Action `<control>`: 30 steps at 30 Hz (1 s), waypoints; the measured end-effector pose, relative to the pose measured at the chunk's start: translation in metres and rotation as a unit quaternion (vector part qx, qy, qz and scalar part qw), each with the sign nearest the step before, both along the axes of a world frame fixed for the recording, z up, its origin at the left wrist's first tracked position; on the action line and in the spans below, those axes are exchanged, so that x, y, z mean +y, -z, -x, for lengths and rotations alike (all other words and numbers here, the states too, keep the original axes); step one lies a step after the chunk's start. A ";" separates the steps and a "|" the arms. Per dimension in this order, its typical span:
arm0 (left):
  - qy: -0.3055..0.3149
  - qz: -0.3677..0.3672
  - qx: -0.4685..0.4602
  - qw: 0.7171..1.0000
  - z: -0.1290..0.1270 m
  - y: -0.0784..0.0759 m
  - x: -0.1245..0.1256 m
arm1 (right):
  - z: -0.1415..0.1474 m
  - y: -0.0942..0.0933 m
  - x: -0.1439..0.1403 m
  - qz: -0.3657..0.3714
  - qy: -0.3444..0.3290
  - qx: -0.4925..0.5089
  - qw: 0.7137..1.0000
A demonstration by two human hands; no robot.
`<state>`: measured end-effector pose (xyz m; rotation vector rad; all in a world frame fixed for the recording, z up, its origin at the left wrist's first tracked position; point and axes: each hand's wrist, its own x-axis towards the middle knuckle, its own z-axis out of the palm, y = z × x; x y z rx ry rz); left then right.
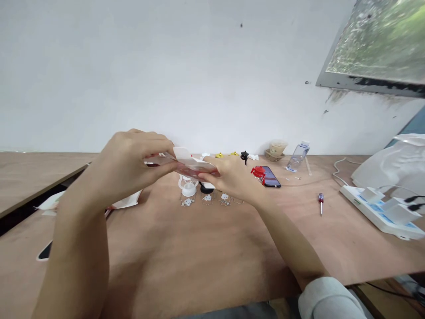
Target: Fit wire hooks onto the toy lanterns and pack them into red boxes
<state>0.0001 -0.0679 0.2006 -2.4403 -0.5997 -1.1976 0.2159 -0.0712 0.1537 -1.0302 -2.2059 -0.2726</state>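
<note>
The person's 2 hands are raised over the counter (199,248), between the viewer and a row of small vessels. The left hand (131,155) pinches the left end of a white-and-red packaging piece (194,166), thumb against fingers; the right hand (232,175) has its fingers clamped on the right end. Its print is too blurred to read.

On the counter to the right lies a screwdriver (320,204), with a white power strip (381,212) beyond it, carrying plugged-in adapters. Ahead, below the packaging piece, lie small outlined flat items (187,202) with white patches. Just behind them stands a white-handled vessel (188,188), partly hidden.

To the right of the right hand, a red-lidded clear jug (258,173) stands beside a phone (270,177), its screen lit, text too small to read. Farther back are a clear bottle (298,157) with a white cap, contents hard to make out, and a cup (277,147) set in a woven basket (275,156).
</note>
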 end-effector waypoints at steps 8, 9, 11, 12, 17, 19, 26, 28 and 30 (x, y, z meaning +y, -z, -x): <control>-0.055 0.050 -0.151 0.986 0.010 -0.011 -0.020 | -0.005 -0.009 -0.009 0.056 -0.044 0.048 0.996; -0.058 0.055 -0.169 0.982 0.012 -0.012 -0.021 | -0.005 -0.009 -0.009 0.046 -0.042 0.052 0.997; -0.054 0.071 -0.199 0.976 0.017 -0.012 -0.019 | -0.003 -0.007 -0.010 0.010 -0.031 0.065 0.997; -0.046 0.080 -0.209 0.974 0.018 -0.012 -0.018 | -0.002 -0.006 -0.011 -0.007 -0.026 0.071 0.997; -0.028 0.136 -0.156 0.978 0.034 -0.012 -0.009 | -0.002 -0.007 -0.014 0.014 -0.030 0.077 0.996; -0.054 0.146 -0.160 0.975 0.046 -0.011 -0.002 | -0.006 -0.010 -0.015 0.063 -0.044 0.079 0.994; -0.253 0.139 -0.356 0.888 0.106 -0.006 0.031 | -0.039 -0.028 -0.019 0.068 0.054 0.104 0.991; -0.330 0.189 -0.415 0.827 0.121 -0.001 0.041 | -0.054 -0.033 -0.020 0.082 0.115 0.080 0.987; -0.398 0.243 -0.449 0.762 0.135 0.006 0.053 | -0.072 -0.035 -0.019 0.115 0.180 0.046 0.976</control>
